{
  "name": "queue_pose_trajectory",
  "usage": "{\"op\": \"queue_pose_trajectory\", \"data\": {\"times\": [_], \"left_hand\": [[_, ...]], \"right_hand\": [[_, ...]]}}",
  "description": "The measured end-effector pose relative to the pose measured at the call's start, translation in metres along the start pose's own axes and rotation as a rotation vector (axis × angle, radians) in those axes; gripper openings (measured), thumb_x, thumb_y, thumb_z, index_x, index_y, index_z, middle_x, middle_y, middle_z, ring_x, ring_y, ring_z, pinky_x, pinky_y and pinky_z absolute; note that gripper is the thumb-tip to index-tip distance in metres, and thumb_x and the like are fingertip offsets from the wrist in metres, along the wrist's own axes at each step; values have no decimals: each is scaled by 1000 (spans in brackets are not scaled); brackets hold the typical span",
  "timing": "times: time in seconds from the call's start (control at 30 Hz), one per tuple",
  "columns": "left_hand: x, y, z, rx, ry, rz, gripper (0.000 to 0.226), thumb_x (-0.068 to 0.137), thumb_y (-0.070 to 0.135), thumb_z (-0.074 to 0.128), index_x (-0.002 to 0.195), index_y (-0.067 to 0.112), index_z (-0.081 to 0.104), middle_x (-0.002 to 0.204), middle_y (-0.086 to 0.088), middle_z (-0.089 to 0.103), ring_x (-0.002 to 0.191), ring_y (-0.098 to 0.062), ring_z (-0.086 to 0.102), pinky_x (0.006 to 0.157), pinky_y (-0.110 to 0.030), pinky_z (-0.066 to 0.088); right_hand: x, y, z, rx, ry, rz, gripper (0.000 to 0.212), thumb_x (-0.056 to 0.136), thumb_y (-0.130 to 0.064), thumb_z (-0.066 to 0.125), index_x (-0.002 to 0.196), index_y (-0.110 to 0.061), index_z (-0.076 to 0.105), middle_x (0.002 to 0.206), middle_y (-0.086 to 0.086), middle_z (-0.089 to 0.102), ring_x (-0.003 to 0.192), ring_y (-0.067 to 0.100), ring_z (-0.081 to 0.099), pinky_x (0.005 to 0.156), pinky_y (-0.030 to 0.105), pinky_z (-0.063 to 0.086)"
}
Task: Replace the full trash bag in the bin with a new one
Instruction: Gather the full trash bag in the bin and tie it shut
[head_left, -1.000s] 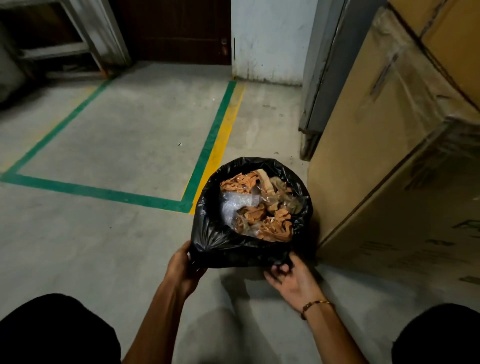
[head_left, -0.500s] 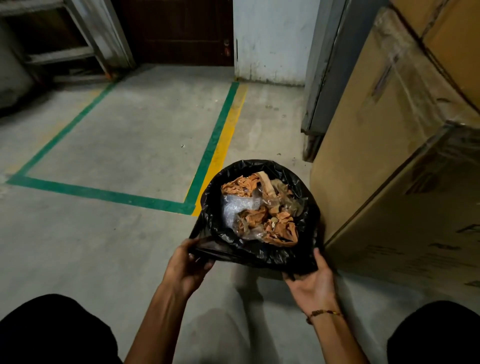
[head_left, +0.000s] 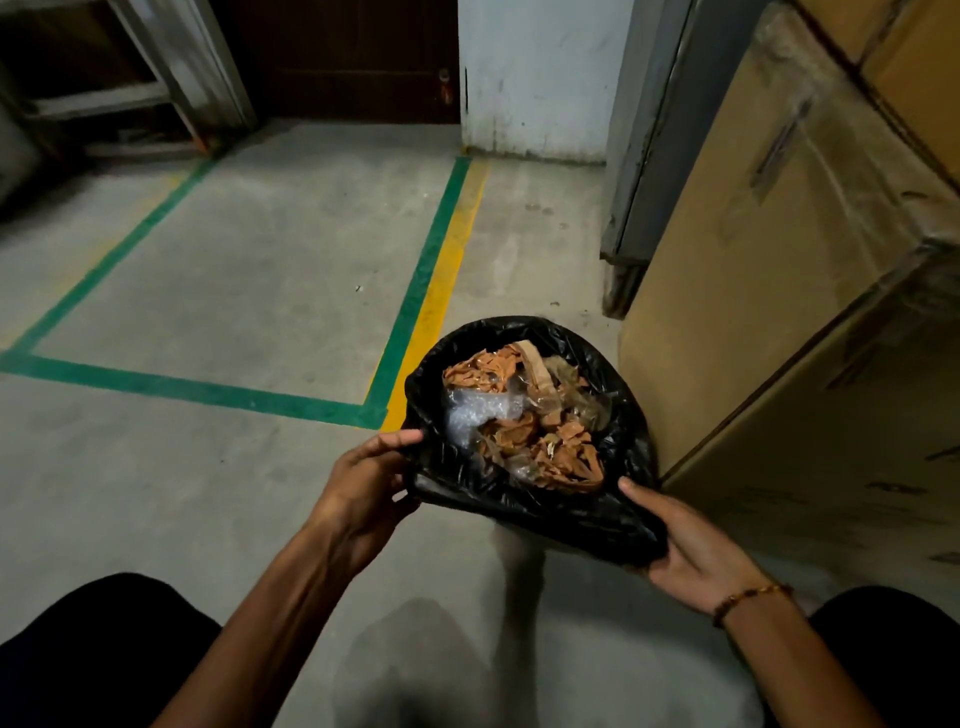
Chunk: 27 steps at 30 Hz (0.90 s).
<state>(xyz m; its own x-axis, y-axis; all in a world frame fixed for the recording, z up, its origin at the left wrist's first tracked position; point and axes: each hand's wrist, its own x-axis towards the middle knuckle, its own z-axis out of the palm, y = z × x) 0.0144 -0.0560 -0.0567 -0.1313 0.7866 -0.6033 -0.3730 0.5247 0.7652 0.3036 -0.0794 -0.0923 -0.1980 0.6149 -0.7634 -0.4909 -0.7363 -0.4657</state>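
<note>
A black trash bag (head_left: 550, 504) lines a round bin on the concrete floor, and the bin itself is hidden under the plastic. Inside lie crumpled brown paper scraps (head_left: 540, 441) and clear bubble wrap (head_left: 478, 410). My left hand (head_left: 363, 483) pinches the bag's rim at its near left side. My right hand (head_left: 691, 545) grips the loosened near edge of the bag at the lower right, palm up, with a beaded bracelet on the wrist.
Tall cardboard boxes (head_left: 810, 291) wrapped in film stand right beside the bin. A grey metal post (head_left: 644, 145) rises behind them. Green and yellow floor tape (head_left: 431, 280) marks a rectangle to the left. A dark door (head_left: 343, 57) is at the back. My knees fill the bottom corners.
Both hands went from under the bag's near side to gripping its rim. The near edge has been pulled loose and drawn toward me, and the right hand shifted right.
</note>
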Motion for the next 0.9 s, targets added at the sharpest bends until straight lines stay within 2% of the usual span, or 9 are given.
{"op": "queue_pose_trajectory", "data": {"times": [0.07,0.17,0.3,0.47,0.57,0.63,0.77,0.83,0.9], "left_hand": [[4,0,-2,-47,37,-19,32,89,-4,45,92,19,68,82,-2,67,72,-17,53,64,-27,40],[10,4,-12,-133,73,-37,32,88,-1,45,93,20,69,88,2,65,75,-14,52,63,-25,39],[11,11,-19,-150,61,-21,35,89,0,42,102,20,67,88,4,63,75,-11,51,65,-24,38],[14,14,-14,-134,89,8,34,89,2,47,111,20,66,91,2,64,79,-13,53,68,-26,41],[15,19,-11,-166,61,33,35,90,-2,47,109,21,66,94,2,63,83,-14,53,68,-24,43],[19,28,-8,-160,54,48,39,89,-4,44,108,22,66,92,2,60,81,-14,50,65,-22,40],[36,54,-4,-36,64,65,35,91,-5,45,99,21,66,84,-3,52,72,-14,43,60,-23,36],[47,63,-4,25,60,73,33,91,-6,46,102,19,66,83,-6,52,68,-16,41,58,-24,35],[56,66,-3,80,64,89,32,91,-5,48,105,17,65,87,-7,54,67,-17,41,56,-25,35]], "right_hand": [[5,7,-1,100,62,-32,41,90,-28,63,127,-11,61,119,16,70,112,33,65,88,44,56],[7,12,-3,180,226,-90,44,90,-39,61,127,-16,60,112,10,70,101,25,62,74,35,48],[5,19,1,255,295,-101,42,92,-30,59,130,-11,57,117,13,66,105,27,58,86,39,47],[-9,15,16,459,234,-257,29,94,-23,54,121,-11,59,124,15,63,112,29,58,96,40,47],[-18,3,26,507,155,-346,29,95,-15,52,123,-9,59,122,17,65,110,29,62,82,40,57],[-18,-7,31,478,134,-384,35,96,-12,51,131,-10,56,126,15,63,111,29,62,71,38,62],[-16,-30,40,296,205,-351,37,96,-5,49,132,-6,54,131,16,59,111,29,61,69,36,62],[-15,-39,43,202,218,-335,37,95,0,49,131,-4,52,130,19,58,110,31,61,67,38,61],[-11,-45,44,123,215,-367,36,94,4,47,129,-4,52,127,19,58,109,31,61,72,39,61]]}}
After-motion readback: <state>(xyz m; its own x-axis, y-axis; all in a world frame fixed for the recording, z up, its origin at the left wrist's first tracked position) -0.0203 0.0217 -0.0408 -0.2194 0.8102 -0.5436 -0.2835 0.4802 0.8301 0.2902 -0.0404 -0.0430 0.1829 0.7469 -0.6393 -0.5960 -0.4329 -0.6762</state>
